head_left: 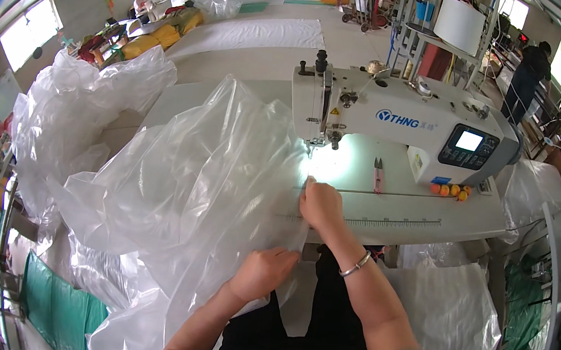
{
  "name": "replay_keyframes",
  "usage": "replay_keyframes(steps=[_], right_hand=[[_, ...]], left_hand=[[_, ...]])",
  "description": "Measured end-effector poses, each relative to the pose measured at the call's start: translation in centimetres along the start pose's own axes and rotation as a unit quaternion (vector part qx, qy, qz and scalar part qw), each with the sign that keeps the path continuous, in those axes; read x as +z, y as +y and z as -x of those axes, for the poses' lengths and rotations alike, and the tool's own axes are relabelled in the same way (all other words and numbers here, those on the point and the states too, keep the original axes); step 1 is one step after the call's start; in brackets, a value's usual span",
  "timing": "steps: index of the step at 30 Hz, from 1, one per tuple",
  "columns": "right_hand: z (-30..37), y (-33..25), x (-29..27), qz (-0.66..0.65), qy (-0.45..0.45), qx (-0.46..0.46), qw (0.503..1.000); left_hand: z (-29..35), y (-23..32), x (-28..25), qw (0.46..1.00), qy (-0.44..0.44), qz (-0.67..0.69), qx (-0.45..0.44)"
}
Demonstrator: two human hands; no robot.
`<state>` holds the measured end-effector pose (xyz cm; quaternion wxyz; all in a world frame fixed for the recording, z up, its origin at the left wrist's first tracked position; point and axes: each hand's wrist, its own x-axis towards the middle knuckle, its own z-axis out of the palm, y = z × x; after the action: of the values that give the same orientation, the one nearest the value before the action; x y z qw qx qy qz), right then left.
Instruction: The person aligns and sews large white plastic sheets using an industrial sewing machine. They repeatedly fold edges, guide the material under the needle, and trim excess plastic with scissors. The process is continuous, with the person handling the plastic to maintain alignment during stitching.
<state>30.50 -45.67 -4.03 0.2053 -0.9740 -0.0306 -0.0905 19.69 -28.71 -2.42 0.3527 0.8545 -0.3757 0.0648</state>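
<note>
A large sheet of clear plastic film (191, 156) lies bunched over the left of the sewing table and hangs off its front edge. My right hand (321, 205) is closed on the film's right edge, just in front of the needle area of a white sewing machine (388, 111). Nearer to me, my left hand (266, 271) grips the same edge by the table front, its fingers curled. The machine's lamp lights the bed brightly around the presser foot (315, 141). What the fingertips pinch is partly hidden.
Thread snips (378, 175) and several small orange fruits (454, 191) lie right of the needle. A printed ruler (395, 222) runs along the table front. More film (445, 324) hangs at my right, and a thread cone (459, 25) stands behind. One person (527, 76) stands at the far right.
</note>
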Motion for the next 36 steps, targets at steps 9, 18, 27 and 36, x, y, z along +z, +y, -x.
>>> replay_keyframes(steps=[9, 18, 27, 36], right_hand=[[-1.2, 2.8, -0.1, 0.018, 0.01, -0.024, 0.999], [8.8, 1.4, -0.7, -0.062, 0.042, -0.053, 0.996], [10.9, 0.3, -1.0, -0.081, 0.057, -0.028, 0.995], [7.8, -0.3, -0.9, -0.063, 0.007, -0.021, 0.998]], left_hand=[[-3.9, 0.9, 3.6, 0.987, 0.021, 0.111, -0.115], [-8.1, 1.1, 2.5, 0.987, 0.053, -0.15, 0.022], [-7.6, -2.2, 4.0, 0.978, 0.044, -0.2, 0.044], [-9.8, -4.5, 3.3, 0.981, 0.067, -0.163, 0.077]])
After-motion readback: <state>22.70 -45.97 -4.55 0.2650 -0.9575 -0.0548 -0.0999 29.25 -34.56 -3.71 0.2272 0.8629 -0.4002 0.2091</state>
